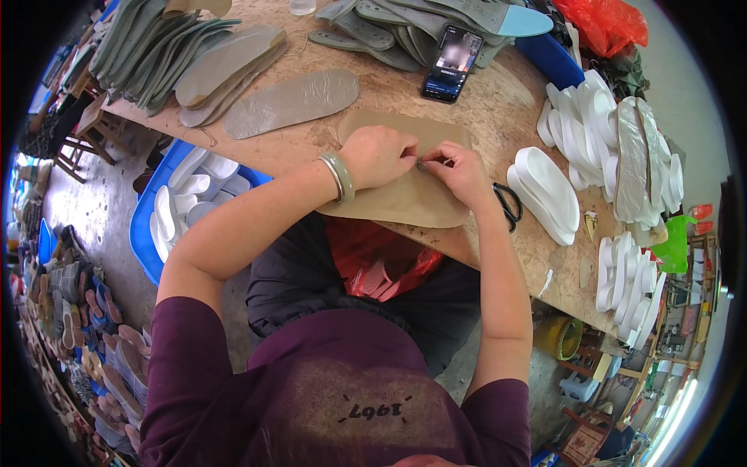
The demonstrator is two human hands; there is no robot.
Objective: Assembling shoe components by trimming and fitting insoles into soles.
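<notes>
A tan sheet (pixel 393 204) with rounded corners lies at the table's front edge, partly hidden under my hands. Over its middle, my left hand (pixel 377 156) is closed, its fingertips curled near those of my right hand. My right hand (pixel 457 173) pinches thumb against finger on a small dark bit (pixel 422 166), too small to name. Whether my left fingers also grip it I cannot make out. Just right of my right wrist are black-handled scissors (pixel 509 205). Beyond the sheet rests a brown insole-shaped piece (pixel 292 103) with a shiny, wrinkled surface.
White shoe soles (pixel 545 194) stand along the table's right side. Grey insoles (pixel 148 58) are piled at the far left, more at the back. A phone (pixel 453 64) with a lit screen leans there. A blue bin (pixel 145 226) of white soles sits below the left edge.
</notes>
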